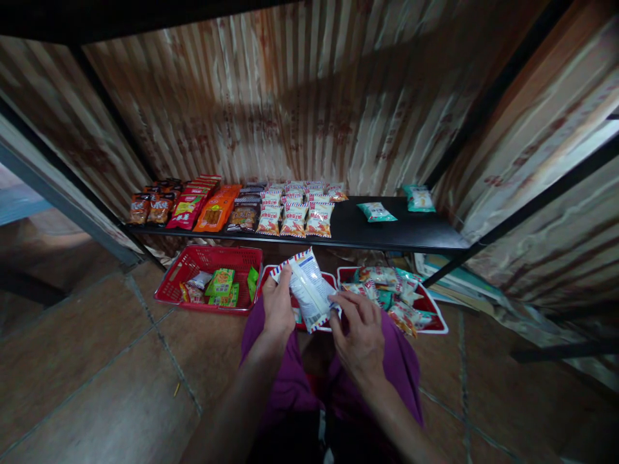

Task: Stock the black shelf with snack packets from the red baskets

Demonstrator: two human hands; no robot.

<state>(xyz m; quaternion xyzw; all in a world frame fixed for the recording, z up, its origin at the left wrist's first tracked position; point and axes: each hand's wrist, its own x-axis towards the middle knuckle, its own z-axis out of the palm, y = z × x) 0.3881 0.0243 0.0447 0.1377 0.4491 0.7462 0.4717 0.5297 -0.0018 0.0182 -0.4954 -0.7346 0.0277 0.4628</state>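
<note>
A white snack bag [309, 291] with a red and blue striped edge is held in front of the shelf, its printed back and barcode facing up. My left hand [279, 303] pinches its upper left edge, thumb on top. At the lower right corner, the fingers of my right hand [356, 328] are bent against the bag. Similar white bags [294, 219] stand in rows on the black shelf [411, 235]. Two teal bags, one lying [376, 212] and one at the back [418, 198], are farther right on it.
Orange bags [217, 209], red bags [188, 207] and brown bags [243, 216] fill the shelf's left part. Below are a red basket [169, 283] with green packs [222, 283] and a right basket [440, 319] holding mixed bags. Black shelf posts [503, 222] slant at the sides.
</note>
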